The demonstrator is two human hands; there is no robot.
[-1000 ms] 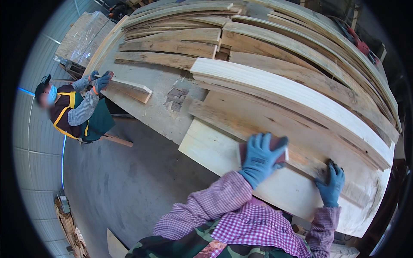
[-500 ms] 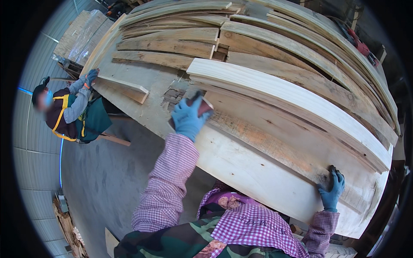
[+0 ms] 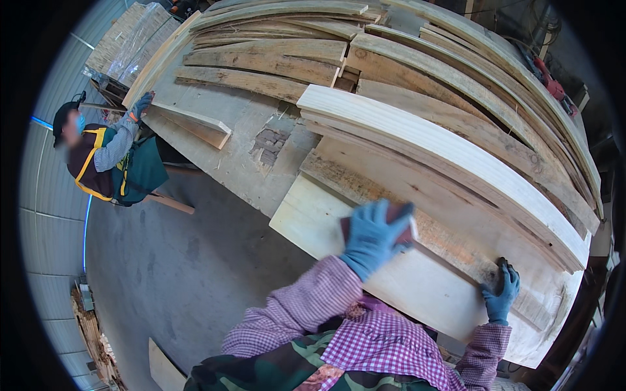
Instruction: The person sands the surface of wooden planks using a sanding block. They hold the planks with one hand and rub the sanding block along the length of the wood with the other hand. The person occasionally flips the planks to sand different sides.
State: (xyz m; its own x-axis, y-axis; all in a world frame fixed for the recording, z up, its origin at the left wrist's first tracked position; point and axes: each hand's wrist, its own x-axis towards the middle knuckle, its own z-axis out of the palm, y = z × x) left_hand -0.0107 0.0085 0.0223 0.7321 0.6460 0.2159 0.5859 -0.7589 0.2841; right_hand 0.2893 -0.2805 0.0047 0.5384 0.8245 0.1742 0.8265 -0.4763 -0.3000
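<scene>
A dark reddish-brown sanding block [image 3: 402,220] is gripped in my gloved left hand [image 3: 370,241], which is blurred and lies over the middle of a smooth pale board [image 3: 313,210]. This board lies along the near side of the worktable. Behind it runs a rougher, stained board [image 3: 433,236]. My right hand [image 3: 501,296], in the same kind of blue glove, rests at the right end of the rough board, thumb and fingers apart and touching the wood. The undersides of its fingers are hidden.
Thick curved pale planks [image 3: 430,140] lie behind the boards, with many rough planks [image 3: 261,65] further back. A co-worker [image 3: 98,156] stands at the table's left end, hands on a short board [image 3: 195,122]. A red power tool [image 3: 546,79] lies far right.
My left hand has swept right with the sanding block along the pale board, from its left end to its middle. My right hand has stayed at the right end. The view has shifted slightly.
</scene>
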